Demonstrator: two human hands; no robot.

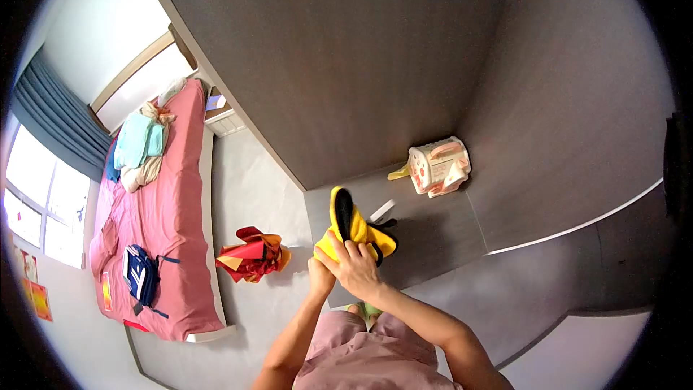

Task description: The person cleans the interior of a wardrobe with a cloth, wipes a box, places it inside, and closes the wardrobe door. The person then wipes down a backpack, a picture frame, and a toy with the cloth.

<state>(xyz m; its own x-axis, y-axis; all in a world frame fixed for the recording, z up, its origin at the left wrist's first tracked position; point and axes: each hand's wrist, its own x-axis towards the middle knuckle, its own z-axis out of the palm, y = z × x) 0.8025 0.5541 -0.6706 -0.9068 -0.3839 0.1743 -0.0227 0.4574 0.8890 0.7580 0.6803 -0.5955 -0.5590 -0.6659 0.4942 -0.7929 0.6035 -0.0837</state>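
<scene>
Both hands are on a yellow-and-black cloth (351,225), bunched and folded so that its dark side shows along the middle. My left hand (322,276) grips its lower left edge. Across the front of the cloth, the fingers of my right hand (355,270) are bent and press on it. The cloth is held above a dark wood-look surface (440,235). Just behind it, a small white strip-like object (382,210) is partly covered.
A cream-and-pink container (439,166) stands in the corner of dark panels, with a yellowish item (398,172) beside it. On the floor sits a red-and-orange bundle (253,254). A pink bed (189,209) at left bears folded clothes (138,141) and a blue backpack (141,274).
</scene>
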